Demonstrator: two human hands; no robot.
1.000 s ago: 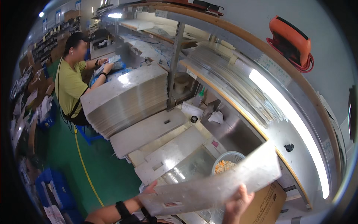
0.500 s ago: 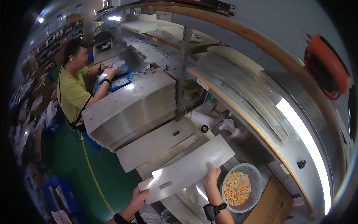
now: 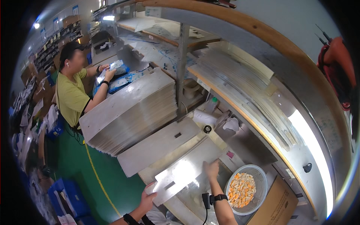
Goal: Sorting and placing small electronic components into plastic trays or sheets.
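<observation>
A long, pale grey flat panel (image 3: 202, 152) with a small rectangular slot near its near end lies slanted low over the worktop. My left hand (image 3: 148, 199) is closed on the panel's near left end, thumb on top. At its right edge, my right hand (image 3: 212, 170) grips with the thumb over the rim; these fingers are slightly blurred. Just left of it rests a second slotted panel (image 3: 153, 148). Close to my right forearm stands a grey plastic basket (image 3: 264, 191) of small orange and whitish pieces (image 3: 242, 189).
A tall stack of panels (image 3: 131, 112) stands at far left, beside a co-worker in a yellow-green shirt (image 3: 71, 97) handling blue packaging. Shelving (image 3: 240, 99) with thin sheets borders the right. A black tape roll (image 3: 207, 129), a cardboard box (image 3: 275, 204) and blue crates (image 3: 67, 198) are nearby.
The panel in my hands has lowered toward the worktop, its far end shifting left. My right hand has moved slightly up the picture, and a small pink item now shows beside the panel.
</observation>
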